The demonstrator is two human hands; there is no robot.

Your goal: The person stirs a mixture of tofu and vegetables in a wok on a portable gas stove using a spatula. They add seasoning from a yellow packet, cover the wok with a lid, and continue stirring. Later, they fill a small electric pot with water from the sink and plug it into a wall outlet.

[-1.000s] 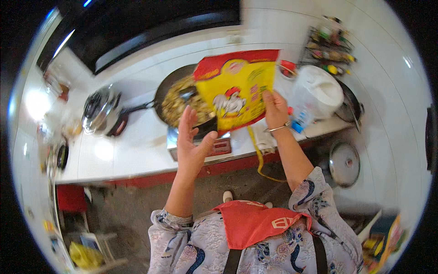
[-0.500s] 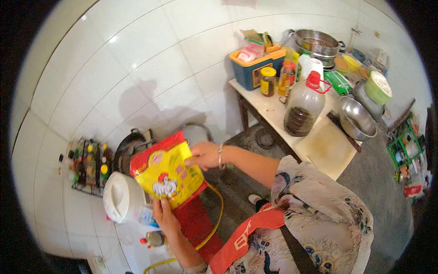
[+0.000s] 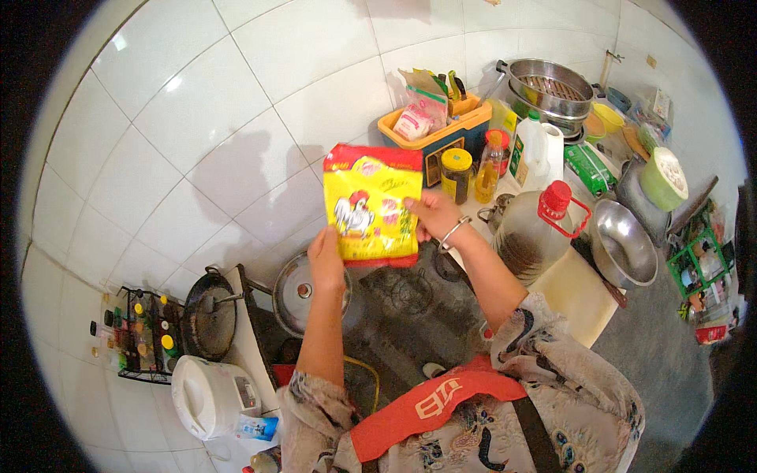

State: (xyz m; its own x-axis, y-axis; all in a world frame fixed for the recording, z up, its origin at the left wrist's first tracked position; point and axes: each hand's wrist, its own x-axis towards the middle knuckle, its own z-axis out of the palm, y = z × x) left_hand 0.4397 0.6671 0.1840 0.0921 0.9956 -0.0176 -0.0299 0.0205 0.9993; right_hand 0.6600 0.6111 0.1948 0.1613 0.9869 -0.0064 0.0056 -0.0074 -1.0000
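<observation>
A yellow and red seasoning packet (image 3: 378, 206), printed with a white rooster, is held up between my two hands. At its lower left edge my left hand (image 3: 326, 258) is closed on it. My right hand (image 3: 434, 214), with a bracelet at the wrist, pinches its right edge. The packet is nearly upright, its printed front facing up toward me. Below it a round metal lid (image 3: 293, 303) leans by the counter. Parts of my fingers are hidden behind the packet.
To the left are a black wok (image 3: 209, 323), a bottle rack (image 3: 150, 335) and a white rice cooker (image 3: 206, 394). On the right-hand table stand a large oil jug (image 3: 532, 232), an orange-rimmed basket (image 3: 465, 126), jars, a steamer (image 3: 550, 87) and a metal bowl (image 3: 621, 244).
Both hands have carried the packet up and to the right, turning it more upright. My view has shifted, so the wok and lid show more fully.
</observation>
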